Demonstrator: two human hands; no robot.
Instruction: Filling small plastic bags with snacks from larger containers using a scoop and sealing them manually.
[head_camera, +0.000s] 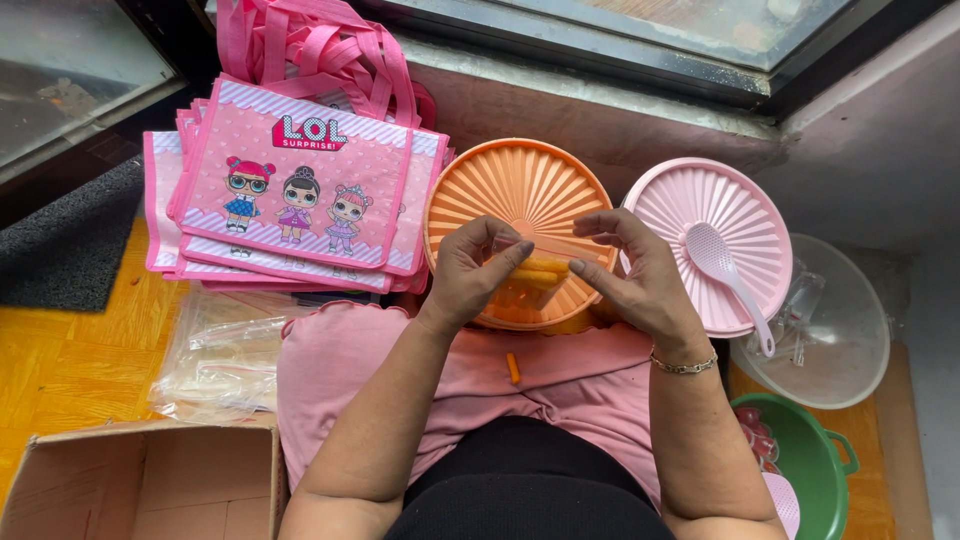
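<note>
At the centre of the frame, a small clear plastic bag of orange snack sticks (533, 280) is held up between both hands, just above the ribbed orange lid (520, 190) of a round container. The left hand (475, 275) pinches the bag's left edge with thumb and forefinger closed on it; the right hand (640, 275) grips the right edge the same way, its other fingers loosely curled. A thin bracelet (684, 366) circles the right wrist. Below the hands, one loose orange stick (513, 368) lies on the pink cloth (330, 370) over the person's lap.

To the right sits a pink ribbed lid (690, 205) with a pink spoon (728, 280) resting on it, beside a clear bowl (850, 340) and, lower right, a green bowl (815, 465). Upper left holds a stack of pink cartoon-doll tote bags (300, 185). At left lie empty clear plastic bags (215, 360), and a cardboard box (140, 485) fills the lower left corner.
</note>
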